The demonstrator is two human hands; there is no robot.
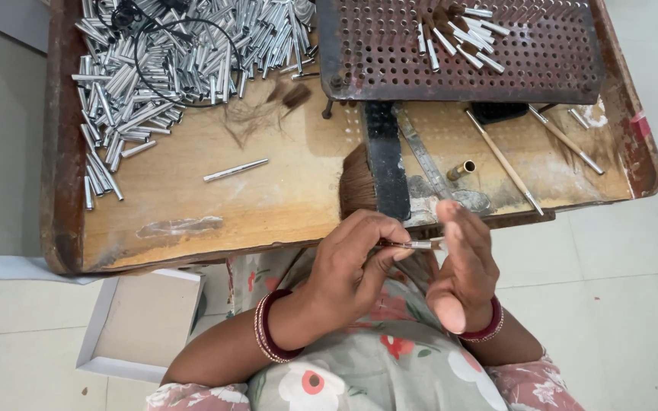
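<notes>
Left hand [352, 266] pinching a small metal ferrule [414, 245] just off the wooden tray's [192, 205] near edge, right hand [462, 266] open-palmed, fingertips at its tip, loose metal tubes [154, 68] heaped at far-left corner, perforated plate [390, 46] at far edge

A single view comes from a camera worn on the person's head, looking steeply down, almost straight onto the lap. It sits close: the left hand [352, 262] and right hand [462, 266] fill the lower middle of the frame, with the forearms running out at the near edge. Farther off, the wooden tray table [268, 205] spans most of the width, its far side cut by the top edge. Pale floor shows at left and right. No second view shares the scene.
</notes>
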